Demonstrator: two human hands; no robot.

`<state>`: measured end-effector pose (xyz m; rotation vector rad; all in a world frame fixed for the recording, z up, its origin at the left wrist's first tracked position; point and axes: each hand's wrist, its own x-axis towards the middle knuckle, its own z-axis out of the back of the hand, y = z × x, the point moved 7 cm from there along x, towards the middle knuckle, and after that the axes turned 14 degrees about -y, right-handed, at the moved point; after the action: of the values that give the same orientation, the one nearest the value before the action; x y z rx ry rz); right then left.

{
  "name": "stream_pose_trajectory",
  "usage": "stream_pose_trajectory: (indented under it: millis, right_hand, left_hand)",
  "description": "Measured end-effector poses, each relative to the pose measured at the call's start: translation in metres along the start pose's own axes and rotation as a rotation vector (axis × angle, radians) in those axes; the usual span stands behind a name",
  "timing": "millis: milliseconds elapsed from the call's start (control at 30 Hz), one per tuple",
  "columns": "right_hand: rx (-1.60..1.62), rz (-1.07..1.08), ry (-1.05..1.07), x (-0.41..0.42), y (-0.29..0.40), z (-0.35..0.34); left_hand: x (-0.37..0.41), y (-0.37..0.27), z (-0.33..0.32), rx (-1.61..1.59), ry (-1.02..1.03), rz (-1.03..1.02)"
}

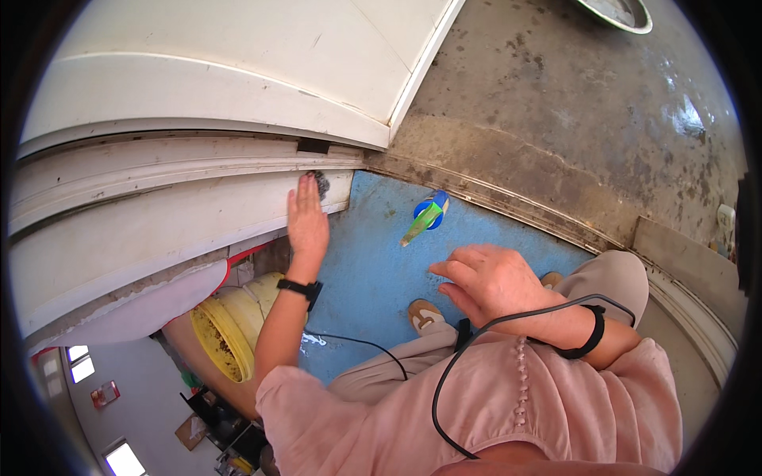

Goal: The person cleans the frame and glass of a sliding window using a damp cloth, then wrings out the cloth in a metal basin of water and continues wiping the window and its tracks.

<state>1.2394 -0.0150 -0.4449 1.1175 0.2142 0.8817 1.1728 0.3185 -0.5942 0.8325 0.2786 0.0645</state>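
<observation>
My left hand [307, 217] lies flat, fingers extended, on the end of a white door-frame panel [238, 199]. Under its fingers is a dark grey scouring pad [322, 185], apparently steel wool, pressed against the panel and partly covered by them. My right hand [488, 279] hovers in front of my body above the blue floor [357, 262], loosely curled, with no object visible in it. A bottle [439, 199] with a blue body and a green spray head [424, 221] stands on that floor between my hands, near the threshold.
A white door [268, 35] swings out at upper left. The metal threshold track [512, 214] borders a stained, partly wet concrete floor [565, 119]. A metal basin [628, 18] sits at the far top. Beside my left forearm is a yellow bucket [223, 339]. A black cable [437, 404] crosses my body.
</observation>
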Motion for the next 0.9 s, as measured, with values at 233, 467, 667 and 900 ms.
stream_pose_trajectory:
  millis: [233,467,667,900]
  right_hand:
    - [-0.073,0.039,0.031,-0.003,0.012,0.001]
    - [-0.029,0.023,-0.012,-0.001,0.004,0.004]
    - [-0.014,0.037,-0.016,0.004,0.002,-0.007]
    - [-0.07,0.069,0.039,-0.002,0.009,-0.009]
  left_hand:
    - [0.03,-0.115,-0.102,0.067,-0.103,-0.092]
    - [-0.006,-0.018,-0.005,-0.191,-0.051,0.061]
    - [-0.031,0.079,0.07,-0.257,-0.345,0.406]
    - [0.01,-0.096,-0.094,-0.037,-0.147,-0.012]
